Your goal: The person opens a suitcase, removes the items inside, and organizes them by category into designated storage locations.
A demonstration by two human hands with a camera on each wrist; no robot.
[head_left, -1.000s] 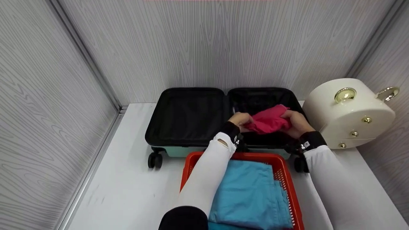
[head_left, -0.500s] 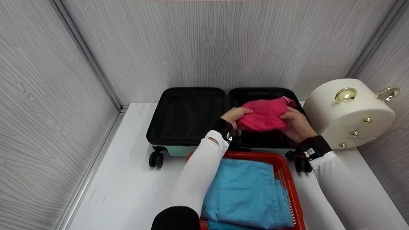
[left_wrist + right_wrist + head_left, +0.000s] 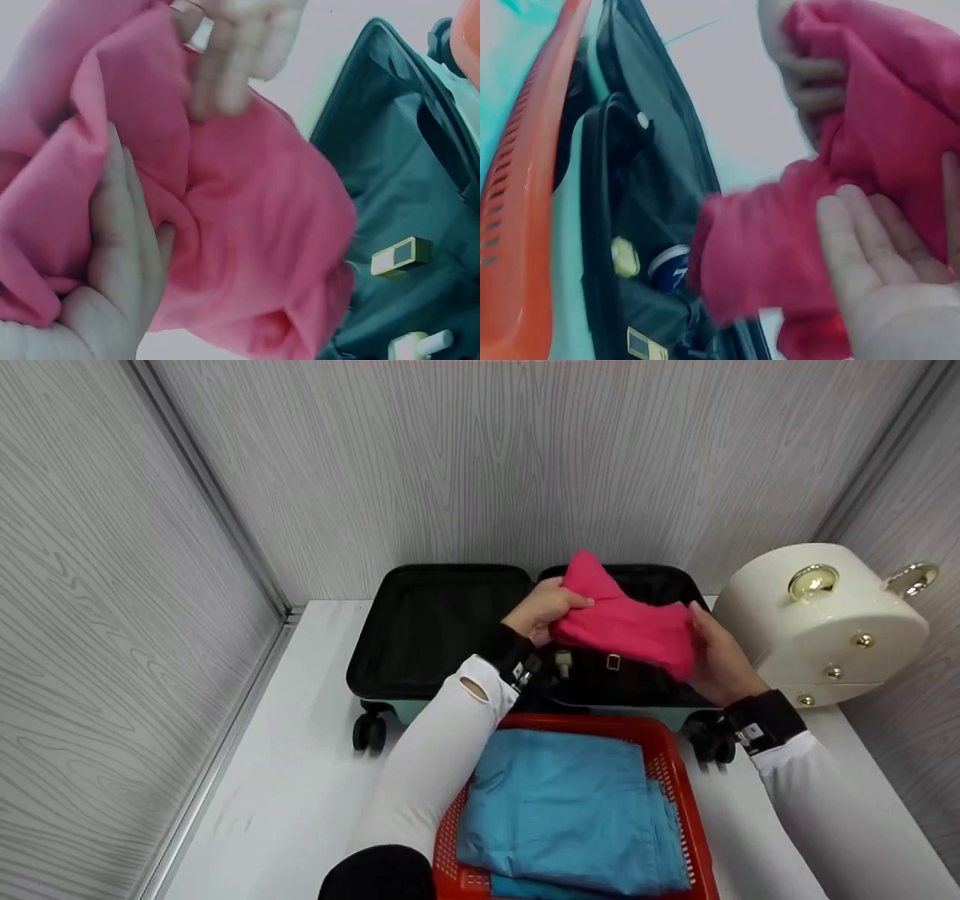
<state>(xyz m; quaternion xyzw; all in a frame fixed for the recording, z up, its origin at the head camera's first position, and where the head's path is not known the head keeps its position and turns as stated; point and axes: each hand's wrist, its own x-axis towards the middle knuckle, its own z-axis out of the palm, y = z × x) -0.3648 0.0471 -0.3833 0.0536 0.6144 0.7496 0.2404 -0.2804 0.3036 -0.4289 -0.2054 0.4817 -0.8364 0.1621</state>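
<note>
We look down on pale grey wood-grain wall panels (image 3: 480,472) rising behind a white tabletop (image 3: 285,780). Against the back lies a black-lined, mint-green wheeled suitcase (image 3: 442,637), spread open in two halves. In front of it we find a red perforated plastic basket (image 3: 592,725), holding folded light-blue fabric (image 3: 570,810). Right of the suitcase stands a cream drum-shaped case (image 3: 810,637) with gold knobs and rings.

A soft, bright-pink cloth (image 3: 630,630), bunched and creased, is held up above the suitcase's right half. We see the person's right hand (image 3: 724,656) at its right end, fingers fairly straight and lying against the fabric; the left hand (image 3: 541,611) pinches the other end, thumb on top. Inside the right half, below the cloth, we make out a dark-blue and white round container (image 3: 669,268), a small pale-yellow object (image 3: 563,660) and a tiny gold-edged rectangular piece (image 3: 613,662).
</note>
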